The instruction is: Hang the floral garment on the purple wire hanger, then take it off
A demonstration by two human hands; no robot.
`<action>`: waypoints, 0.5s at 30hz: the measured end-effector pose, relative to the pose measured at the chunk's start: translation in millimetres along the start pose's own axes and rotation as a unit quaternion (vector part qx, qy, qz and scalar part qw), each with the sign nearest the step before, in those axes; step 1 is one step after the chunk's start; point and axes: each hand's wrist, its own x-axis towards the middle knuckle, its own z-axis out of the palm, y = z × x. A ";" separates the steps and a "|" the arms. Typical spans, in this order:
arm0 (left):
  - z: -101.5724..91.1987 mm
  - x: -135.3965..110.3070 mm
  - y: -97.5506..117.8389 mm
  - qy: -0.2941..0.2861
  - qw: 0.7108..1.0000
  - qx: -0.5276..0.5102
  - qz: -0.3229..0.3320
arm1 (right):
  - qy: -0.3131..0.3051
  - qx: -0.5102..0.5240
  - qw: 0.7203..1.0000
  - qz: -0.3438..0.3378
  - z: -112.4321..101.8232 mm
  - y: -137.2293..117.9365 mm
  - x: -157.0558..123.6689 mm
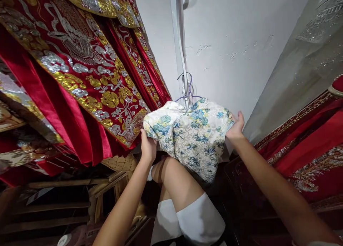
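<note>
A white short-sleeved top (197,142) with blue and green flowers hangs against the wall on a thin purple hanger (190,85). My left hand (148,146) is closed on the edge of its left sleeve, thumb pointing up. At the opposite sleeve, my right hand (236,126) grips the cuff between thumb and fingers. Both sleeves are held out to the sides, so the front lies spread. The hanger's hook sits by a white strap (182,53) that runs up the wall.
Red garments with gold and silver embroidery (107,78) hang close on the left. More red beaded cloth (308,160) and a sheer greyish covering (300,67) are on the right. Wooden slatted furniture (53,203) and a capped bottle (77,235) stand low left. My bent legs (182,181) are below.
</note>
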 end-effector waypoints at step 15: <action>30.9 17.5 75.3 -0.053 0.882 0.359 0.302 | 0.097 0.247 0.961 -0.082 -49.4 -54.9 -23.0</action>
